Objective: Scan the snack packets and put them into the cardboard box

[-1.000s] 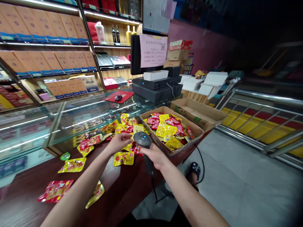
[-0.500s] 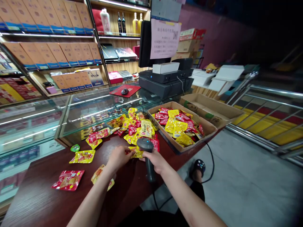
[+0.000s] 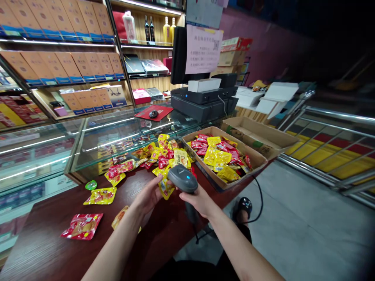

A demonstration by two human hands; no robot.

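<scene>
My right hand (image 3: pixel 200 200) is wrapped round a dark grey barcode scanner (image 3: pixel 182 178), its head tilted toward the left. In front of the scanner head, my left hand (image 3: pixel 150 195) pinches a yellow snack packet (image 3: pixel 165 189) by its edge; the scanner hides part of this packet. Just beyond both hands lies a heap of yellow and red snack packets (image 3: pixel 166 155). Left of my left arm are a yellow packet (image 3: pixel 101 196), a red packet (image 3: pixel 83 226) and a small green packet (image 3: pixel 91 185). My left forearm partly covers a beige packet (image 3: pixel 119 217).
A cardboard box (image 3: pixel 260 166) full of packets stands right of the heap, with another cardboard box (image 3: pixel 281 142) behind it. A glass case (image 3: pixel 117 125) borders the dark wooden counter (image 3: pixel 43 234). The scanner's cable (image 3: pixel 263 203) hangs beside the counter. Metal railings (image 3: pixel 340 117) stand at right.
The scanner has turned from upright to tilted, its head now toward the packet. My left hand has raised and turned the yellow packet, which now hangs more upright.
</scene>
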